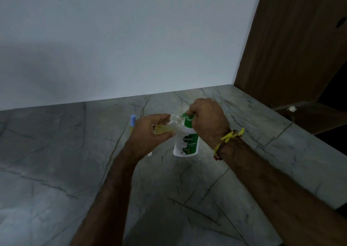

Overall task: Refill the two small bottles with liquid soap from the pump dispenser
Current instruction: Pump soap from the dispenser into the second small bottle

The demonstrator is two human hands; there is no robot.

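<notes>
Worktop (56, 151): grey veined stone; carries everything in the scene.
Dispenser (185, 142): white pump bottle with a green head, upright on the worktop at centre. Judged fairly heavy and steady; best pressed straight down on the head so the base does not skid.
Right hand (208, 121): fingers clenched over the pump head, thumb side toward the nozzle.
Left hand (148, 131): fingers wrapped round the small bottle, holding it tilted with its mouth at the nozzle.
Small bottle (169, 126): clear plastic, part-filled with yellowish soap. Judged light, thin-walled and slippery once soapy; best held round the body, lightly, so it does not buckle.
Second bottle (132, 122): blue-capped, standing just behind the left hand, largely hidden.
Cap (149, 154): small white piece on the worktop beside the left wrist; identity uncertain.
</notes>
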